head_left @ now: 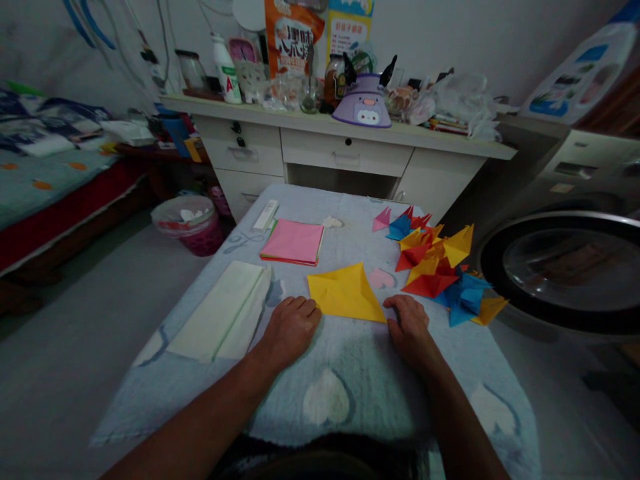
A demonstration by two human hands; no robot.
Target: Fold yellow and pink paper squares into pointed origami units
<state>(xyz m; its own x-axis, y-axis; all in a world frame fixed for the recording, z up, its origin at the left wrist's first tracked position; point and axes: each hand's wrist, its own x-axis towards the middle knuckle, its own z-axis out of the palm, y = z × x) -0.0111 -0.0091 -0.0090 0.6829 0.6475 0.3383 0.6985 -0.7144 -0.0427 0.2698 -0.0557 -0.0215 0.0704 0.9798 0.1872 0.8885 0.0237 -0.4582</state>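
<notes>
A yellow sheet of origami paper (345,293) lies on the cloth-covered table in front of me, its surface slightly creased. At its lower left corner rests my left hand (295,328), with fingers curled in and knuckles up; the fingertips are partly hidden. My right hand (411,327) is by the lower right corner, index finger and thumb apart, the thumb near the paper's tip. Beyond the yellow sheet sits a stack of square coloured paper (295,241) with pink on top. Several folded paper cranes (435,263) in red, yellow, blue and pink are heaped on the right.
A pale folded packet (223,310) lies left of my left hand, and a small white box (266,215) stands near the far left edge. Behind the table is a white desk (240,143) crowded with items. A waste bin (187,223) and a washing machine (565,267) flank the table.
</notes>
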